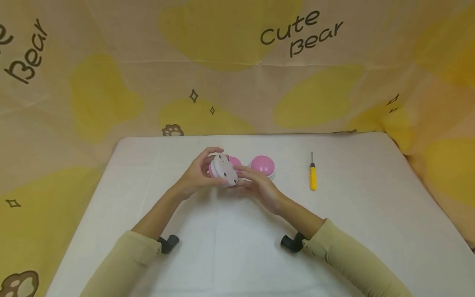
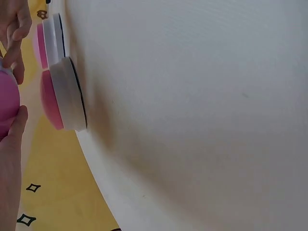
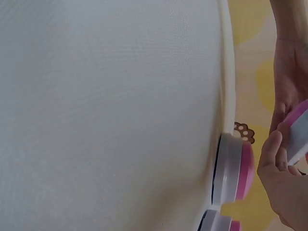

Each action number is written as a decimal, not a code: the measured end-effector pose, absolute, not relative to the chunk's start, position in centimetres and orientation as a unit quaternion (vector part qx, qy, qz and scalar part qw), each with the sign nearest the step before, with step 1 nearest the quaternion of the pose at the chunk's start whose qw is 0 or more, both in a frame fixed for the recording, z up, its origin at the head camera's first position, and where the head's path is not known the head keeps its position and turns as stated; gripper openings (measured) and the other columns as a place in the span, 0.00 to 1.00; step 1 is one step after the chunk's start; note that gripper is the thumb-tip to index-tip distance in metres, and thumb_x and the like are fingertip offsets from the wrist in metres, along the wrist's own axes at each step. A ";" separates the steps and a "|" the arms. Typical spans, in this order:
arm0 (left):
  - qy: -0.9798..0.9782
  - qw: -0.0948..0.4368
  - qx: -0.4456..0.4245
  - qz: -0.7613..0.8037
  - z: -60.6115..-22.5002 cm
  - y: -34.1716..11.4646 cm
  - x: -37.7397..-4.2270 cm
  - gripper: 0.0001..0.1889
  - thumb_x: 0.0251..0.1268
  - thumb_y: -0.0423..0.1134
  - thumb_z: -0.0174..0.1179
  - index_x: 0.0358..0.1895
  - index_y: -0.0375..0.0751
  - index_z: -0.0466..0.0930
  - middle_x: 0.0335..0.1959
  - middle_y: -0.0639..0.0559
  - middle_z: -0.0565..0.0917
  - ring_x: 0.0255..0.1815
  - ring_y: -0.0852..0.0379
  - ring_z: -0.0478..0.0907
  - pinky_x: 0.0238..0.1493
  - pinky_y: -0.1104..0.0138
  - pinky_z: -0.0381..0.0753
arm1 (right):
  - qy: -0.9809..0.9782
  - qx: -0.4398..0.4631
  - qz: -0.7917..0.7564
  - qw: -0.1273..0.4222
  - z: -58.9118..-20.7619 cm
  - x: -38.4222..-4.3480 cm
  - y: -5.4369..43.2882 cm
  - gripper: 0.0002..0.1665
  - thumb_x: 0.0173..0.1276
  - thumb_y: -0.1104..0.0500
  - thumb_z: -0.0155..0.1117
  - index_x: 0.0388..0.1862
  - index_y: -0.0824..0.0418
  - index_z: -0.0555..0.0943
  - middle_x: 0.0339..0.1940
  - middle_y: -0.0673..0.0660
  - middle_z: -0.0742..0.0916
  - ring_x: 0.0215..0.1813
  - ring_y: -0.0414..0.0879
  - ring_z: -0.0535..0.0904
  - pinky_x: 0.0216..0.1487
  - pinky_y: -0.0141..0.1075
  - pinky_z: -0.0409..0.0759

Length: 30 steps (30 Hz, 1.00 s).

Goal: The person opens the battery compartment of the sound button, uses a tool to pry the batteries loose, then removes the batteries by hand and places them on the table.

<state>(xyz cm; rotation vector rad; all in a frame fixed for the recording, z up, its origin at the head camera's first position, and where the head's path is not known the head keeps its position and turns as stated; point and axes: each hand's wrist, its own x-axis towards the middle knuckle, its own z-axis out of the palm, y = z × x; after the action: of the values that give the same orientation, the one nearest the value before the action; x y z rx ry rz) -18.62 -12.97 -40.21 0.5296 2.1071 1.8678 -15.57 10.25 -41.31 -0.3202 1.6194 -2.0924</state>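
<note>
A round pink-and-white push button (image 1: pixel 225 170) is held up over the table, tilted so its white underside with several dark spots shows in the head view. My left hand (image 1: pixel 194 175) grips it by the rim, thumb on the near side and fingers on the far side. The fairly straight fingers of my right hand (image 1: pixel 261 187) reach its right edge. Its pink dome (image 2: pixel 7 103) shows in the left wrist view. Two similar buttons stand behind on the table, dome up: one push button (image 1: pixel 263 165) in plain sight, another push button (image 1: pixel 234 161) partly hidden by the held one.
A screwdriver (image 1: pixel 313 177) with a yellow handle lies to the right on the white table (image 1: pixel 222 264). Behind the table hangs a yellow patterned cloth (image 1: pixel 230 82). Black camera mounts (image 1: pixel 170 244) stick out at both wrists.
</note>
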 end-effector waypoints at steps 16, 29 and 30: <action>0.803 0.165 0.190 0.540 -40.7 -12.8 -18.2 0.60 0.40 0.38 0.82 0.79 0.47 0.52 0.75 0.44 0.64 0.73 0.48 0.61 0.72 0.46 0.56 | 0.661 -0.133 -0.712 0.195 -41.7 -15.9 11.1 0.31 0.77 0.53 0.47 0.73 0.67 0.67 0.73 0.60 0.72 0.51 0.49 0.78 0.64 0.56 0.70; 0.807 0.186 0.196 0.525 -41.1 -12.2 -17.3 0.55 0.45 0.37 0.79 0.78 0.49 0.53 0.70 0.47 0.67 0.67 0.47 0.65 0.69 0.43 0.59 | 0.682 -0.133 -0.695 0.184 -41.9 -16.0 11.2 0.28 0.76 0.55 0.49 0.68 0.68 0.72 0.67 0.63 0.77 0.50 0.49 0.76 0.61 0.56 0.71; 0.808 0.185 0.198 0.524 -41.1 -12.2 -17.3 0.55 0.46 0.37 0.79 0.78 0.49 0.53 0.70 0.47 0.67 0.67 0.47 0.65 0.69 0.42 0.60 | 0.682 -0.131 -0.696 0.185 -41.9 -16.0 11.2 0.28 0.76 0.54 0.49 0.68 0.68 0.72 0.66 0.63 0.77 0.50 0.49 0.76 0.61 0.55 0.71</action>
<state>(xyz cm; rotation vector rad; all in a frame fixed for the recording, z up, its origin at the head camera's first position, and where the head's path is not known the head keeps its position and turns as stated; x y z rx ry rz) -17.31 -12.15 -41.12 0.5571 2.2774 1.4756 -16.01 11.21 -41.93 -0.3683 1.9211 -1.9613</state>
